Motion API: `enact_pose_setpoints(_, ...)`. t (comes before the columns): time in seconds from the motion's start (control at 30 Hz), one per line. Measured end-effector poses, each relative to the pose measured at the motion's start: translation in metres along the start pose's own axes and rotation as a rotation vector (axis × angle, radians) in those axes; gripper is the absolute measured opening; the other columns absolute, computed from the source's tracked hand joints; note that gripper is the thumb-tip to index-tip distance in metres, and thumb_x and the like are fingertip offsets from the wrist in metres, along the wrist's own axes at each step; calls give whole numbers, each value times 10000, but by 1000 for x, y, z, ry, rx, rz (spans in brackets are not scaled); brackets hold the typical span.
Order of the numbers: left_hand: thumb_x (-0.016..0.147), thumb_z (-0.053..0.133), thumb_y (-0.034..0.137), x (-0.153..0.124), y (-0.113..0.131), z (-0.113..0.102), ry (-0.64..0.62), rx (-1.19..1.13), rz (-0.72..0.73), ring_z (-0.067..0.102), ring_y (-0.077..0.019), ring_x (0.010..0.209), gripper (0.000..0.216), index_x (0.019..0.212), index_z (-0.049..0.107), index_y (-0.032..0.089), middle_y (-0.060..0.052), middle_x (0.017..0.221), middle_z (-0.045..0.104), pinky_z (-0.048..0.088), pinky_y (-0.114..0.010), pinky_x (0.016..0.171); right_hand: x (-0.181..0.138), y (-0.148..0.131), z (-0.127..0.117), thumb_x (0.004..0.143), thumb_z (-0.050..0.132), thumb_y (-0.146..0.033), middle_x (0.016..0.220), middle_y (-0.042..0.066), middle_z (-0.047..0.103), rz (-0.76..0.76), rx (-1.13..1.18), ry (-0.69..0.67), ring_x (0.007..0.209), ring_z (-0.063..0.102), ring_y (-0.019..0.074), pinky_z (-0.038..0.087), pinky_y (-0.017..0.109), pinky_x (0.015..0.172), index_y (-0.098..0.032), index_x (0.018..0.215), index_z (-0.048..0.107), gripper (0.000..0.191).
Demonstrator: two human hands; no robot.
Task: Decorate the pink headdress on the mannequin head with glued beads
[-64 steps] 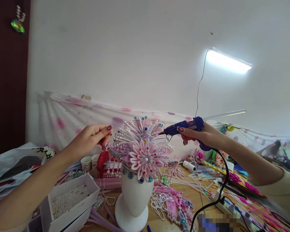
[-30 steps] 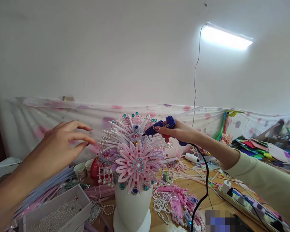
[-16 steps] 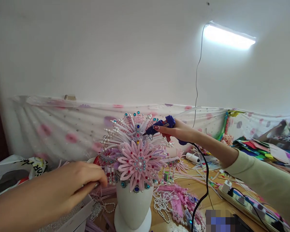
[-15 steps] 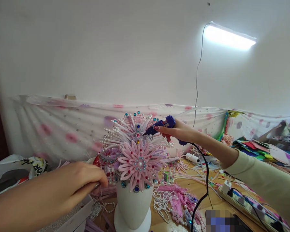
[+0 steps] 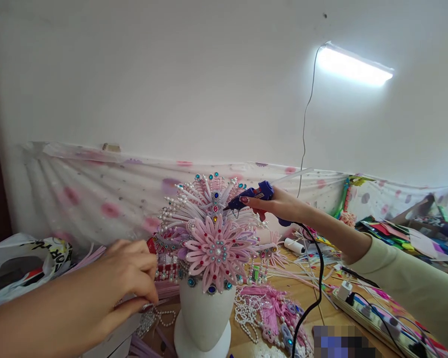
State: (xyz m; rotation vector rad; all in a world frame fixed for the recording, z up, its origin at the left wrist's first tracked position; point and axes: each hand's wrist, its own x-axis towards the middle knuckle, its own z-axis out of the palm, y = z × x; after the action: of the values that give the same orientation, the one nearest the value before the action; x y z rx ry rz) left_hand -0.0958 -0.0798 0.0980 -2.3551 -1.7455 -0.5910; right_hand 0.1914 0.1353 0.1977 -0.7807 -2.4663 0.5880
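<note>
The right arm wears a plain, pale cream sleeve [image 5: 403,286], smooth in surface, its cuff ending partway along the forearm [image 5: 332,229]. The right hand [image 5: 274,201] carries a thumbnail [image 5: 244,200] finished in dark, glossy mauve-red polish. The left hand [image 5: 130,273] and left forearm [image 5: 56,308] are bare.

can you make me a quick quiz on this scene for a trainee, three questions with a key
1. Open question: Which tool is in the grip of the right hand?

2. True or false: The white head stand under the headdress is lying on its side.

3. Multiple choice: What colour is the lowest gem in the upright row just above the large pink flower?
A) green
B) yellow
C) black

Key:
1. A blue glue gun.
2. False; it stands upright.
3. B.
</note>
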Motion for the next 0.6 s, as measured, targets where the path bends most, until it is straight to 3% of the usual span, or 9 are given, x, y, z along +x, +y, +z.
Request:
enact_pose_setpoints(0.13, 772, 655, 229, 4, 3, -3, -74, 16, -9, 561, -247, 993, 294, 720, 757, 499, 52, 879, 684, 357, -387, 882, -2, -4, 0, 806, 651, -727, 589, 18, 654, 33, -12, -13, 595, 604, 159, 418, 327, 631, -222, 648, 623, 530)
enact_pose_setpoints(0.33, 748, 679, 280, 8, 0, -13, -50, -291, -135, 600, -231, 973, 134, 669, 769, 342, 7, 1016, 704, 419, -328, 907, -12, -15, -6, 800, 616, -736, 612, 45, 682, 54, -61, -9, 620, 601, 162, 419, 328, 649, -215, 622, 618, 550)
enact_pose_setpoints(0.47, 804, 668, 382, 11, 0, -26, -2, -496, -207, 628, -233, 946, 179, 710, 803, 311, -27, 1030, 712, 476, -329, 864, -29, -25, -16, 753, 633, -738, 610, 44, 679, 92, -55, 131, 586, 573, 153, 401, 318, 599, -217, 623, 622, 537)
enact_pose_setpoints(0.6, 744, 788, 475, 15, -2, -22, 69, -973, -341, 678, -232, 890, 233, 823, 821, 258, -65, 958, 776, 536, -304, 744, -63, -26, -23, 703, 642, -793, 553, 48, 639, 123, -63, 379, 494, 492, 133, 359, 312, 511, -216, 587, 668, 589)
